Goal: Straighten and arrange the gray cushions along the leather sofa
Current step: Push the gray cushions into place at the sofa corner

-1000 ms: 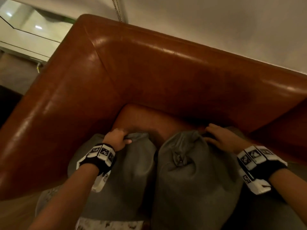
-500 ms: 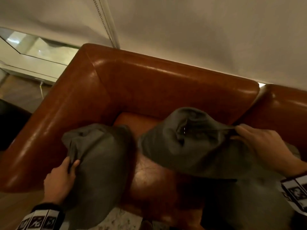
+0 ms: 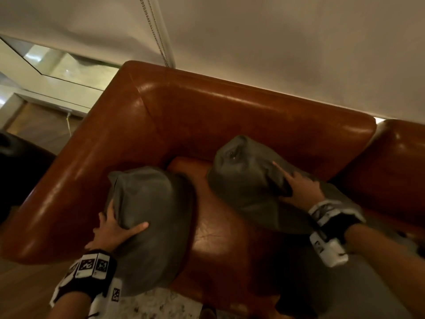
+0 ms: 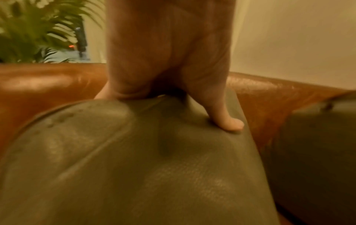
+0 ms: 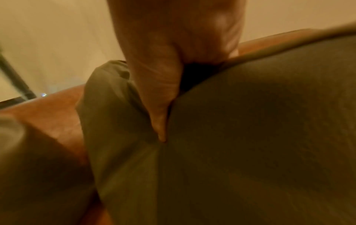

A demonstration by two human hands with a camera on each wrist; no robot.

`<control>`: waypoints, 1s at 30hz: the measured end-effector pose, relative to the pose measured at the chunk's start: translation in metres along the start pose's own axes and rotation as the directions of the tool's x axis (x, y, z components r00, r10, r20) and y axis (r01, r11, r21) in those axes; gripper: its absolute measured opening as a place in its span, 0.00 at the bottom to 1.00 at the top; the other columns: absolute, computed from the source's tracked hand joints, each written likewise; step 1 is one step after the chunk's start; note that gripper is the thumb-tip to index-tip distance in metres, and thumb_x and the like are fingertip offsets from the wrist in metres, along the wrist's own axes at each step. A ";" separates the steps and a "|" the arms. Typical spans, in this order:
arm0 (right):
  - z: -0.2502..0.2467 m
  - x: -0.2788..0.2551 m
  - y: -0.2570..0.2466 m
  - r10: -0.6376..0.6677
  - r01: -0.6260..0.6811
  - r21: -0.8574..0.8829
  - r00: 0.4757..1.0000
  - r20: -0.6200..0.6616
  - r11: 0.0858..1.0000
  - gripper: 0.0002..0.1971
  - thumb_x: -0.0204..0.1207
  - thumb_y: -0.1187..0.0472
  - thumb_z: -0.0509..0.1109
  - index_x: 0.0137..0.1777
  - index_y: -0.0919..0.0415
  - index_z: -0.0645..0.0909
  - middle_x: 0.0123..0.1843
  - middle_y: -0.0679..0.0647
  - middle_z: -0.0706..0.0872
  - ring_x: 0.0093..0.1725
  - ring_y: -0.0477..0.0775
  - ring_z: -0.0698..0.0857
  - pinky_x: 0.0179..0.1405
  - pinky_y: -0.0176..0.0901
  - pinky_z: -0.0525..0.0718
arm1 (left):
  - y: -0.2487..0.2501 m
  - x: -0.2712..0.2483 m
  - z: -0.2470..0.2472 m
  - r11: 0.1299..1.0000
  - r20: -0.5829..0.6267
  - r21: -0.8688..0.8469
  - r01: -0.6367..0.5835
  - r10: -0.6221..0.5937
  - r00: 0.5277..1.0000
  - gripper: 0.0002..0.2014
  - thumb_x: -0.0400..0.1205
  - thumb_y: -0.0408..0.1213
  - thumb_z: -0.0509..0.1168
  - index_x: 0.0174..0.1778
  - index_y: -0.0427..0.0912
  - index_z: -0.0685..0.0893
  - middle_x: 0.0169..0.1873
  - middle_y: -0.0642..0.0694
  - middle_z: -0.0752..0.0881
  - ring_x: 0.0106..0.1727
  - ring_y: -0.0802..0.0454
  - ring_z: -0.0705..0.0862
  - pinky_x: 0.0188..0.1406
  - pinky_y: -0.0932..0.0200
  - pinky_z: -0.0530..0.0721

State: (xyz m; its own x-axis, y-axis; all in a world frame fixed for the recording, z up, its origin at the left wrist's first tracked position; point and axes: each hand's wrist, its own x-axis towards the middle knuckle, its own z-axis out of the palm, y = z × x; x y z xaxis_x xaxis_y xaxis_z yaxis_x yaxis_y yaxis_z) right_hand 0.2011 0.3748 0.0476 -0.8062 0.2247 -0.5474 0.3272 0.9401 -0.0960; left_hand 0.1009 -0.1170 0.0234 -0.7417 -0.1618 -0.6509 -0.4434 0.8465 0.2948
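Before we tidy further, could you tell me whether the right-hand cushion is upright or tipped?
Tipped: the right cushion leans against the sofa back.

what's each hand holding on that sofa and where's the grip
Left hand grips the left gray cushion at its near left edge. Right hand grips the right gray cushion by its top edge.

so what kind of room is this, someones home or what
Probably a living room in a home, though it could be a lounge. A brown leather sofa stands against a wall with gray cushions on it, and a leafy houseplant grows behind its arm.
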 end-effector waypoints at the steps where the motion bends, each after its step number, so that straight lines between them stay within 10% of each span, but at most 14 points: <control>1: -0.018 0.005 0.013 -0.036 0.036 -0.054 0.999 -0.002 0.998 0.43 0.72 0.44 0.69 0.81 0.44 0.47 0.73 0.61 0.73 0.66 0.67 0.77 0.63 0.62 0.76 | 0.001 -0.001 -0.003 0.999 0.011 0.032 0.013 -0.013 1.000 0.67 0.42 0.73 0.76 0.72 0.77 0.39 0.81 0.41 0.56 0.77 0.28 0.64 0.71 0.23 0.65; 5: -0.096 0.010 0.050 -0.112 0.119 -0.132 0.992 0.061 0.984 0.35 0.73 0.49 0.72 0.78 0.50 0.64 0.69 0.56 0.81 0.66 0.62 0.79 0.65 0.51 0.74 | 0.001 -0.007 -0.003 0.999 -0.028 -0.008 -0.041 0.041 0.999 0.66 0.42 0.74 0.75 0.71 0.80 0.39 0.79 0.39 0.66 0.71 0.28 0.73 0.69 0.28 0.71; 20: -0.062 0.052 0.020 0.016 0.006 -0.102 0.976 0.217 0.995 0.44 0.72 0.49 0.72 0.82 0.53 0.49 0.76 0.61 0.71 0.72 0.64 0.74 0.71 0.57 0.73 | 0.045 -0.032 -0.032 0.961 -0.302 0.219 -0.169 0.232 0.925 0.41 0.76 0.48 0.70 0.81 0.56 0.54 0.65 0.28 0.80 0.61 0.25 0.80 0.60 0.35 0.76; 26: -0.036 0.055 0.019 0.098 -0.084 -0.144 0.990 0.098 0.986 0.55 0.65 0.39 0.74 0.79 0.37 0.34 0.80 0.62 0.62 0.76 0.70 0.65 0.71 0.74 0.61 | 0.051 0.029 -0.033 0.939 -0.033 0.327 -0.105 0.122 0.992 0.50 0.71 0.54 0.73 0.81 0.60 0.45 0.76 0.30 0.68 0.70 0.25 0.71 0.68 0.24 0.66; 30: -0.021 0.025 0.012 0.201 -0.217 -0.065 0.959 -0.199 0.974 0.56 0.66 0.42 0.75 0.80 0.40 0.34 0.83 0.61 0.54 0.82 0.69 0.50 0.72 0.80 0.47 | 0.053 0.037 -0.023 0.973 -0.156 0.232 0.004 0.033 0.987 0.55 0.63 0.52 0.79 0.79 0.64 0.48 0.78 0.32 0.62 0.73 0.23 0.64 0.69 0.19 0.59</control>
State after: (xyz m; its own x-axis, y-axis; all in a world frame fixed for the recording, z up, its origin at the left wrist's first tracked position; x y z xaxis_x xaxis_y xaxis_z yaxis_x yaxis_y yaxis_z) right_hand 0.1744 0.3976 0.0503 -0.8056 0.4551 -0.3793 0.4617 0.8835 0.0793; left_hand 0.0381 -0.0898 0.0307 -0.8256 -0.2108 -0.5234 -0.3176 0.9403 0.1221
